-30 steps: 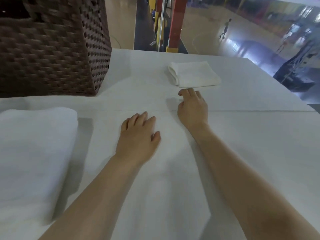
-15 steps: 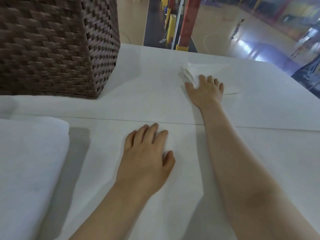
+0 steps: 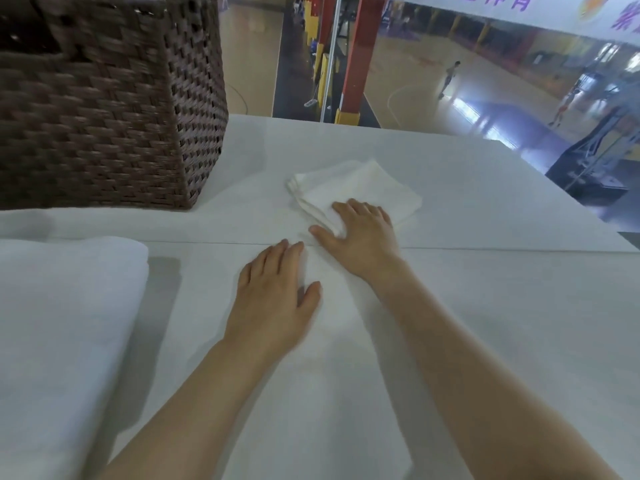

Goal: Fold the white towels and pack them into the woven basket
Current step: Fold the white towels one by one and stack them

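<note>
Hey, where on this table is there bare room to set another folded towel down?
The widest bare patch is the table right of the right hand, out to the far right edge. A narrower strip lies between the basket and the small folded towel. It is crowded on the left, where the big towel sits beside the left hand.

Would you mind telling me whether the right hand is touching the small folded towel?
Touching: the head view shows the right hand resting on the small folded towel.
</note>
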`<state>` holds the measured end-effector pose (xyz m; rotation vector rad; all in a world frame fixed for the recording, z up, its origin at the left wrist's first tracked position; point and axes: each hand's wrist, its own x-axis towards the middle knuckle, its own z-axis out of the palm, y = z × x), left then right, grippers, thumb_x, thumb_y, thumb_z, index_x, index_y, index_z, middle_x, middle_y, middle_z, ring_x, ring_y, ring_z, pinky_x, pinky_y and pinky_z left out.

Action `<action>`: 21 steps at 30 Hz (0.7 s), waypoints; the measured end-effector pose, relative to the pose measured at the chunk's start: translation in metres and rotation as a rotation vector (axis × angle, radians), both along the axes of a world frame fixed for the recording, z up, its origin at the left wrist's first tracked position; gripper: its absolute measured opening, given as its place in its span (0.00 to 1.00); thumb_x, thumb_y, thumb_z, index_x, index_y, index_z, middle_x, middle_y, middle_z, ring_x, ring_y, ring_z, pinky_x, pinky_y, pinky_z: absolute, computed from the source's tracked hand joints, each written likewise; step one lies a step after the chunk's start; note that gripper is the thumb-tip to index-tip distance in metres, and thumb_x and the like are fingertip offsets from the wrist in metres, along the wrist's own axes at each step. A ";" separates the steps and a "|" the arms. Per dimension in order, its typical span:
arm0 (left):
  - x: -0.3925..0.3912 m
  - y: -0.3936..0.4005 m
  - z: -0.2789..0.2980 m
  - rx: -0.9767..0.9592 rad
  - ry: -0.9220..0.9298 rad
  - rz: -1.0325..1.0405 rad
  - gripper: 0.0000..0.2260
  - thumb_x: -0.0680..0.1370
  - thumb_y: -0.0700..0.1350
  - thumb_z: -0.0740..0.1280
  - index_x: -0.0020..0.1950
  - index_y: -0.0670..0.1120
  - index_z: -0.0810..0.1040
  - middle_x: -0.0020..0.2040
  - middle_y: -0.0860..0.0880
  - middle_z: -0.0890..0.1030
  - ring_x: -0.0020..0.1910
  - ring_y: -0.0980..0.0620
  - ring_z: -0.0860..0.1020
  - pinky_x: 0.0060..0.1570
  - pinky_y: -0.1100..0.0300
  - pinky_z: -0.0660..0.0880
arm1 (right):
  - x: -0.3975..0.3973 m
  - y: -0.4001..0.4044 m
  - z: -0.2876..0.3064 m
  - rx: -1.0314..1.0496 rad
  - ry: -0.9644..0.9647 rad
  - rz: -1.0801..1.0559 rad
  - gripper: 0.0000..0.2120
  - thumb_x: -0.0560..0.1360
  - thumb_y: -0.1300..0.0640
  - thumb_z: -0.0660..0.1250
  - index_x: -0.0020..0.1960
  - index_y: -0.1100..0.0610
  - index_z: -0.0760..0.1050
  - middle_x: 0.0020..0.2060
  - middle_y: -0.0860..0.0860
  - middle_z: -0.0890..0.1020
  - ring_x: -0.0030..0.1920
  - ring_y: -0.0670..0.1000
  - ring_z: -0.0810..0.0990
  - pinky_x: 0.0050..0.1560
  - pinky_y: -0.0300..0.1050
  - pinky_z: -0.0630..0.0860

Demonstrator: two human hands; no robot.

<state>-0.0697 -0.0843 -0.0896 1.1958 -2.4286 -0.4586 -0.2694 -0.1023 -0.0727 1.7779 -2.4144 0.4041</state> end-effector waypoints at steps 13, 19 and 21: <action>0.057 0.030 0.030 0.227 0.464 0.101 0.15 0.80 0.45 0.61 0.67 0.51 0.73 0.62 0.59 0.74 0.60 0.64 0.73 0.59 0.68 0.66 | 0.116 0.160 0.005 -0.005 -0.123 0.240 0.30 0.75 0.28 0.54 0.64 0.48 0.76 0.66 0.50 0.76 0.65 0.54 0.73 0.70 0.48 0.63; 0.084 0.055 0.038 0.170 0.014 0.142 0.21 0.76 0.62 0.60 0.63 0.52 0.75 0.62 0.55 0.78 0.62 0.51 0.74 0.66 0.48 0.67 | 0.142 0.211 0.008 -0.055 -0.207 0.311 0.27 0.73 0.30 0.55 0.58 0.46 0.78 0.57 0.42 0.80 0.58 0.48 0.74 0.75 0.51 0.53; 0.089 0.064 0.041 0.172 -0.076 0.122 0.22 0.74 0.66 0.61 0.59 0.53 0.76 0.59 0.54 0.78 0.60 0.48 0.74 0.62 0.47 0.70 | 0.147 0.224 0.008 -0.062 -0.263 0.328 0.25 0.73 0.30 0.56 0.55 0.47 0.78 0.52 0.41 0.81 0.55 0.46 0.74 0.75 0.50 0.50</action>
